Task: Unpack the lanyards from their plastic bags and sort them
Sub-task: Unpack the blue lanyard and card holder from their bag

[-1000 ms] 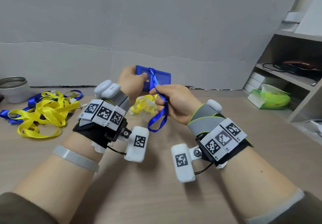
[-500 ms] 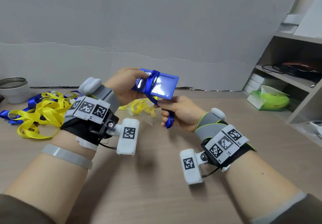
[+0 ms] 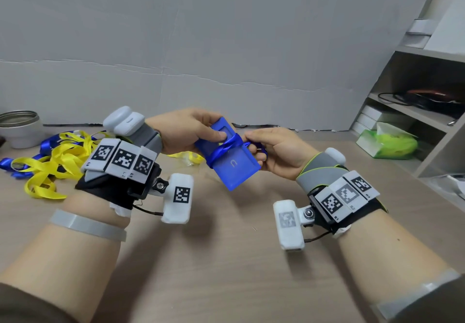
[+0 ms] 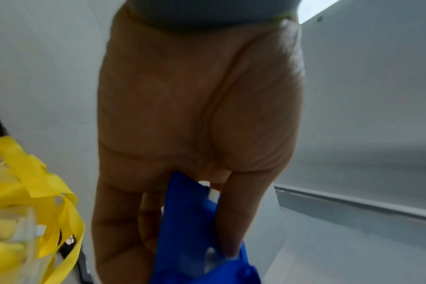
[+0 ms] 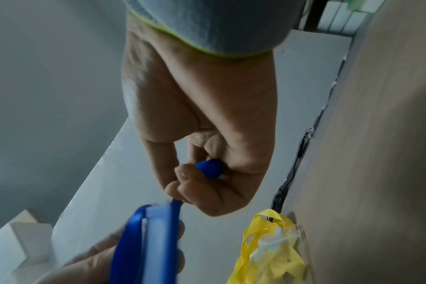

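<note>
A blue badge holder [image 3: 230,164] is held above the table, with a blue lanyard strap [image 3: 224,147] wound round its middle. My left hand [image 3: 198,131] grips the holder's upper end, thumb on its face [image 4: 227,230]. My right hand [image 3: 254,144] pinches the strap where it leaves the holder's right edge [image 5: 180,194]; more blue strap [image 5: 210,168] is bunched inside its curled fingers. A yellow lanyard in a clear plastic bag [image 3: 187,158] [image 5: 272,251] lies on the table behind the hands. A pile of loose yellow and blue lanyards [image 3: 50,161] lies at the left.
A metal-rimmed white pot [image 3: 20,129] stands at the far left by the grey wall. A shelf unit [image 3: 415,111] with a green tissue pack [image 3: 388,144] and boxes fills the right side. The wooden table [image 3: 226,259] stretches bare in front of the hands.
The holder has swung from facing up to slanting down towards me, and the strap loop that hung from my right hand is now drawn tight round it. Both hands moved lower.
</note>
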`<state>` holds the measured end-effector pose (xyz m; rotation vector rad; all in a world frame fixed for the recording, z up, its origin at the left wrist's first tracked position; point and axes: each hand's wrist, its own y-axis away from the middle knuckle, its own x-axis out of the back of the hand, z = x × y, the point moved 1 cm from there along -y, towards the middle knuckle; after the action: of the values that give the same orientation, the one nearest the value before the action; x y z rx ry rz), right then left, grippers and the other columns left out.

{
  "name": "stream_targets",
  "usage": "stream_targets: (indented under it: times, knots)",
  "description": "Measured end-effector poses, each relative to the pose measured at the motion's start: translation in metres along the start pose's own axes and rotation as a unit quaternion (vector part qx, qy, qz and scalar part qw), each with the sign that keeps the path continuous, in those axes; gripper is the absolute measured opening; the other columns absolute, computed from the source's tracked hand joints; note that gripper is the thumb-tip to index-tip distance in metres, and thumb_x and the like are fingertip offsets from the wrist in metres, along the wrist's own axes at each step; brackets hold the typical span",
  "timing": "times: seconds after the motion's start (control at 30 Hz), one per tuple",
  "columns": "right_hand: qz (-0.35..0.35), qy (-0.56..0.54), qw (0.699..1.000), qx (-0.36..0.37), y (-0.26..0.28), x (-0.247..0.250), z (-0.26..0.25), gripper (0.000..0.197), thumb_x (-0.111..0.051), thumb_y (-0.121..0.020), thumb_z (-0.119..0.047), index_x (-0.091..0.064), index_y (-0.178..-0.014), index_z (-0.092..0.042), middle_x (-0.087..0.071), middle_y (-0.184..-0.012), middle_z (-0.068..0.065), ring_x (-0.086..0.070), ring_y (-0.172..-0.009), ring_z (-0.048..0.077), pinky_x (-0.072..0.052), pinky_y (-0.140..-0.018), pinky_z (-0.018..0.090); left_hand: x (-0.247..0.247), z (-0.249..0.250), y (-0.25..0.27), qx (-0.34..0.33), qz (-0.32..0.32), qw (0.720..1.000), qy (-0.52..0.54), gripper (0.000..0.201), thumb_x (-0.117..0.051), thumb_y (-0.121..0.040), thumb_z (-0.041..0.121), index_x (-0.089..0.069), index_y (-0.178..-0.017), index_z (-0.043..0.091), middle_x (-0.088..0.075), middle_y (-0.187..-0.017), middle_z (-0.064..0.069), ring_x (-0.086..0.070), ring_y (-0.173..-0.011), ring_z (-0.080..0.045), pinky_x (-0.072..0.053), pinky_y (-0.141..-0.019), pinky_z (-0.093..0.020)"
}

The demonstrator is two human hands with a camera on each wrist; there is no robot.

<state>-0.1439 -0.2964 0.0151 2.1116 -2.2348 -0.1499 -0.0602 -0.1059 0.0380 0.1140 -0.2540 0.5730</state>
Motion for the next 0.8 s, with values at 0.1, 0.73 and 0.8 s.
stream_targets:
  times: [0.1, 0.73, 0.8]
  knots:
    - [-0.006, 0.033, 0.999, 0.0, 0.003, -0.002, -0.003, 0.021, -0.059, -0.095, -0.025, -0.067, -0.091, -0.005, -0.047, -0.065, 0.002, -0.029, -0.051, 0.013, -0.031, -0.047, 0.023, -0.004, -0.001, -0.001, 0.014, 0.017, 0.997, -0.081, 0.02, -0.056, -0.096, 0.004, -0.062, -0.115, 0.001, -0.065, -0.091, -0.013, -0.063, -0.077, -0.02, -0.055, -0.063, -0.028]
    - [0.147, -0.09, 0.978, 0.114, -0.005, 0.0, -0.002, 0.016, -0.063, -0.093, -0.008, -0.06, -0.078, -0.006, -0.05, -0.063, 0.005, -0.041, -0.048, 0.014, -0.044, -0.05, 0.026, -0.018, -0.003, -0.024, -0.098, 0.205, 0.972, 0.052, 0.027, -0.056, -0.099, 0.019, -0.06, -0.125, 0.013, -0.071, -0.108, -0.019, -0.07, -0.093, -0.029, -0.058, -0.086, -0.044]
    - [0.142, -0.059, 0.982, 0.107, -0.003, 0.001, 0.0, 0.014, -0.064, -0.092, -0.008, -0.062, -0.078, -0.005, -0.052, -0.065, 0.006, -0.043, -0.051, 0.015, -0.045, -0.051, 0.027, -0.017, -0.004, -0.025, -0.103, 0.208, 0.972, 0.031, 0.025, -0.056, -0.099, 0.015, -0.063, -0.123, 0.011, -0.072, -0.108, -0.018, -0.07, -0.097, -0.03, -0.057, -0.089, -0.045]
